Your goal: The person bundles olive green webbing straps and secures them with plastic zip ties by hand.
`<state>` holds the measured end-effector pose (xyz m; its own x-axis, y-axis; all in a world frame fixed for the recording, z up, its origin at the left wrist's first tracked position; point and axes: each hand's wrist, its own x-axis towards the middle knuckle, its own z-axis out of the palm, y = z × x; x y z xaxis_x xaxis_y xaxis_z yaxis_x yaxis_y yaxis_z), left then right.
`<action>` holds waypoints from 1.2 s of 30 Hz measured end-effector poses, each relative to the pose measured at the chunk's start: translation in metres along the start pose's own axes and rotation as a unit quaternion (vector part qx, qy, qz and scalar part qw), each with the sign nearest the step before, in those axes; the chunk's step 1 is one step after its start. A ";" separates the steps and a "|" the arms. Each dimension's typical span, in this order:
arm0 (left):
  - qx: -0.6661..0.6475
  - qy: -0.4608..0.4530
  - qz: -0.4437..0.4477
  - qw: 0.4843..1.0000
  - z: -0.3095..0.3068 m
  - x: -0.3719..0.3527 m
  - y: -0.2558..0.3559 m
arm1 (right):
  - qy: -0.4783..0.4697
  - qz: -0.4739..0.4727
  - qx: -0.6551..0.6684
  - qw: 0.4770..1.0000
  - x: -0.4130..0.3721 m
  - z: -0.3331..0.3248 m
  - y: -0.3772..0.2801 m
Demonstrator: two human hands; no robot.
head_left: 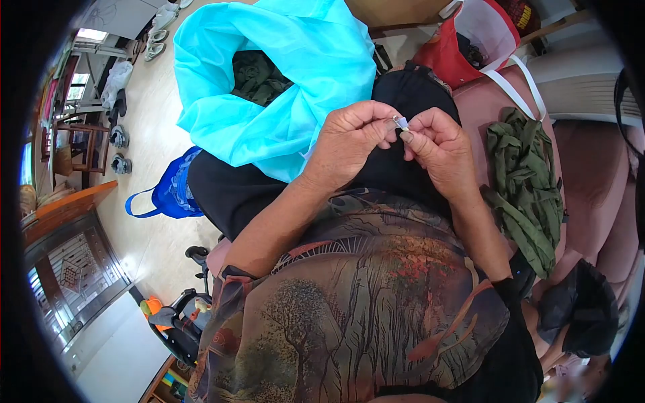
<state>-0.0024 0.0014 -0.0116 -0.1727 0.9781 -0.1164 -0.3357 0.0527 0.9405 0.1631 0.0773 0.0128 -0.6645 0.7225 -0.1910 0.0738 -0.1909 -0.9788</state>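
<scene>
My left hand (349, 138) and my right hand (440, 148) meet over my dark trousers, thumbs and forefingers pinched together. Between their fingertips is a small pale lilac piece (402, 123) with what looks like a tiny ring at its left end; its exact kind is too small to make out. Both hands seem to grip it, one at each side. Just beyond my left hand spreads a large turquoise cloth bag (316, 74), its mouth open on dark green fabric (259, 77). To the right of my right hand lies a crumpled olive-green strappy cloth (524, 188).
A red bag with white handles (440, 54) stands on the pink seat (474, 107) at the upper right. A blue bag (176, 188) rests on the floor at left. Shoes (121, 163) line the far floor. Another person in dark clothing (584, 309) is at the lower right.
</scene>
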 end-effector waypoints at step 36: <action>-0.026 -0.026 -0.084 0.996 0.004 0.014 0.014 | -0.016 -0.100 -0.286 0.953 -0.001 -0.004 -0.006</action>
<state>-0.0056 0.0161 0.0010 -0.0623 0.9656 -0.2525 -0.4036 0.2070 0.8912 0.1657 0.0805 0.0183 -0.7299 0.6836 -0.0023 0.3302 0.3496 -0.8768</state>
